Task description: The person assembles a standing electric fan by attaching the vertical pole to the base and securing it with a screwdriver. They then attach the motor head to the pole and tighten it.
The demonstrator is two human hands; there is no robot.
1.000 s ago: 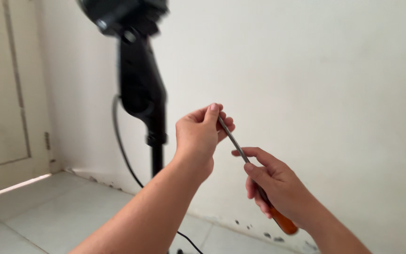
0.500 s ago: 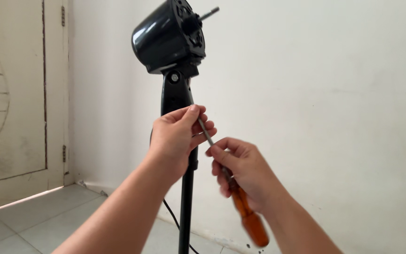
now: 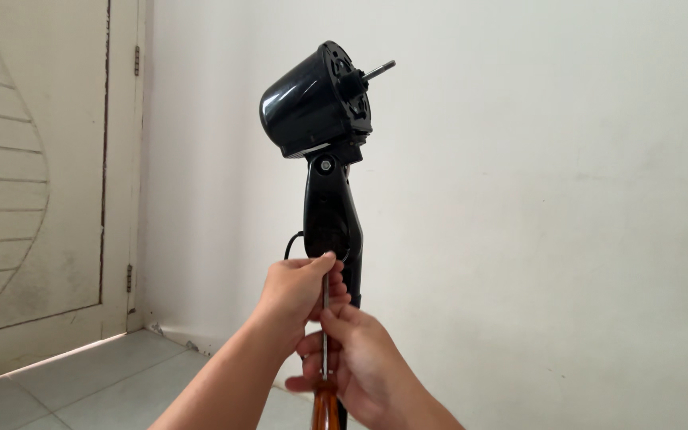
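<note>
The screwdriver [image 3: 325, 350] stands nearly upright between the two hands, its thin steel shaft rising from an amber-orange handle at the bottom edge of the view. The left hand [image 3: 296, 291] pinches the top of the shaft, thumb and fingertips closed over the tip, so the tip itself is hidden. The right hand [image 3: 356, 366] sits just below, its fingers curled around the lower shaft where it meets the handle, grasping it firmly. The two hands touch or nearly touch along the shaft.

Directly behind the left fingers stands the black neck [image 3: 332, 227] of a pedestal fan, and above them the glossy motor housing [image 3: 312, 103] with its bare spindle [image 3: 379, 70] pointing up and to the right; no blades or guard are fitted. A pivot screw [image 3: 326, 165] shows where housing meets neck, well above the fingers. A dark cord [image 3: 290, 241] loops out just left of the neck.

Judging from this grip, the tool is best steadied by the upper fingers while the lower hand turns it, keeping the shaft square to whatever screw it meets. Beyond lie a plain wall [image 3: 559, 199] and, left of the hands, a pale door [image 3: 33, 183].
</note>
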